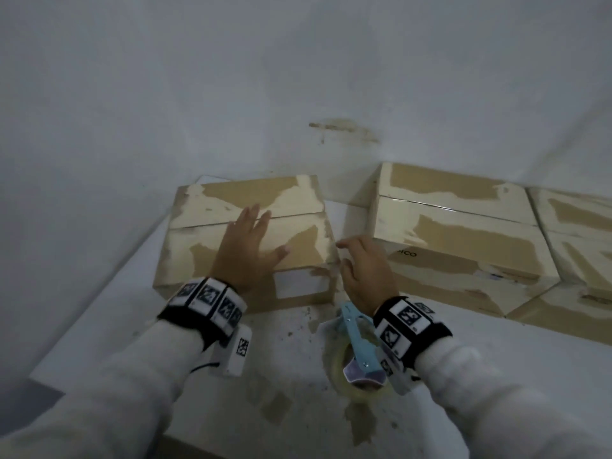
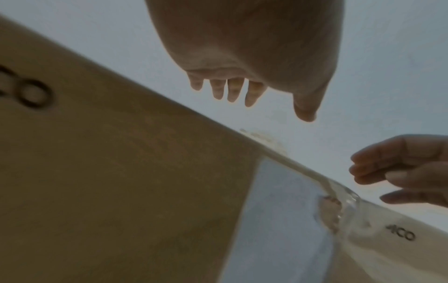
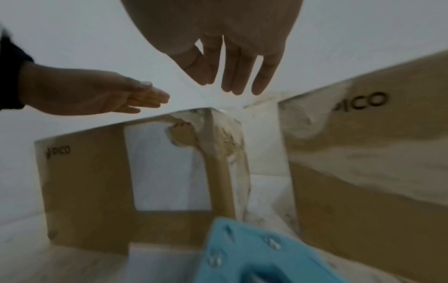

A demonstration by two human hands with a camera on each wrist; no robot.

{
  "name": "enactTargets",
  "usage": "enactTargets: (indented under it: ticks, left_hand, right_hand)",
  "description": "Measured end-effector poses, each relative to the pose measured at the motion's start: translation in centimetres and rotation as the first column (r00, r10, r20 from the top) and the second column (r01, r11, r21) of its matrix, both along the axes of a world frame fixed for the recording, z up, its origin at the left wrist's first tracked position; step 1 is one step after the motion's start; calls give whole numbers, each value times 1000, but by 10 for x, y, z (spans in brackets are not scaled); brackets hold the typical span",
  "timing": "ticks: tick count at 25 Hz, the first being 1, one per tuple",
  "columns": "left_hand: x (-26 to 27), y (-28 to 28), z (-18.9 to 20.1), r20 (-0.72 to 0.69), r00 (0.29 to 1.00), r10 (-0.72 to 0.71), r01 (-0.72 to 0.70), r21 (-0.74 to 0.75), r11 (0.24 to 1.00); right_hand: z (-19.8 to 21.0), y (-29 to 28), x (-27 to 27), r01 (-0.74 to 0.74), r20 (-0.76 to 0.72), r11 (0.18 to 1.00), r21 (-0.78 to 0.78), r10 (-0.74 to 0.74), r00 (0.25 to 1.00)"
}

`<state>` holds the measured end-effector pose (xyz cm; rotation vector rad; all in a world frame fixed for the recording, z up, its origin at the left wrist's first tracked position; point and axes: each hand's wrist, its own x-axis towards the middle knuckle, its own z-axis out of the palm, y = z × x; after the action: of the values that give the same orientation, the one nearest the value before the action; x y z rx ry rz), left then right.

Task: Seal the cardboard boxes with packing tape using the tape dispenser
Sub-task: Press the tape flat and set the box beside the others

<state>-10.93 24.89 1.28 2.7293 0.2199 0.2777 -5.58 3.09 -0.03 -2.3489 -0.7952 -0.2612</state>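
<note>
Hovering spread over the box [image 1: 245, 233], left hand [image 1: 246, 248]; right hand [image 1: 366, 276], loose-fingered, hides the dispenser [image 1: 359, 342] handle.

We see a white table [image 1: 109, 313] speckled with brown scraps [image 1: 359, 422], set against a white wall [image 1: 231, 77] bearing a brownish stain [image 1: 341, 127].

A narrow gap [image 1: 351, 223] separates the left box [image 1: 245, 226] from the middle box [image 1: 463, 240].

Near box: closed brown cardboard box [image 1: 251, 240], top flaps meeting, white label on front, peeled pale patches.
Neighbour boxes: two closed scuffed brown cardboard boxes [image 1: 463, 240] just right.
Dispenser: light-blue plastic tape dispenser [image 1: 359, 342] with clear roll, lying on table in front.
</note>
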Motion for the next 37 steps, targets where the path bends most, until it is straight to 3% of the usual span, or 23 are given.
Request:
enactTargets:
  ticks: [3, 6, 8, 15, 17, 23, 25, 27, 32, 34, 37]
  left_hand:
    - [-30, 52, -5, 91, 993, 79, -82, 25, 996]
    - [-57, 86, -15, -48, 982, 182, -183, -8, 983]
    - [-68, 97, -24, -115, 968, 222, -228, -47, 972]
    - [-67, 102, -29, -46, 943, 329, -326, -326, 887]
    - [-59, 115, -27, -47, 949, 313, -304, -411, 860]
    - [-32, 157, -14, -68, 974, 214, -199, -706, 679]
    - [-31, 173, -8, -96, 983, 158, -180, -698, 693]
    - [-27, 187, 1, -141, 985, 104, -170, -628, 760]
    - [-4, 207, 25, -380, 924, -32, -84, -284, 955]
    - [7, 216, 27, -444, 894, -52, -64, -242, 968]
    - [22, 223, 22, -428, 891, -152, -30, -389, 921]
  right_hand:
    - [7, 39, 4, -46, -25, 998, -37, 45, 999]
    - [-9, 50, 8, -1, -173, 976, -219, -38, 984]
    - [-22, 49, 7, 26, -221, 975, -222, -76, 972]
    - [-33, 61, 0, 197, -347, 967, 162, -131, 929]
    - [-33, 67, -2, 249, -386, 927, 280, -129, 913]
    - [-26, 77, 3, 424, -617, 752, 504, -30, 786]
    - [-21, 71, 14, 437, -632, 749, 498, -33, 774]
    - [-16, 63, 23, 449, -652, 772, 450, -60, 756]
    - [-7, 47, 36, 327, -566, 927, 185, -172, 807]
    - [1, 48, 42, 269, -558, 956, 115, -162, 814]
    - [15, 55, 54, 191, -489, 982, -4, -169, 856]
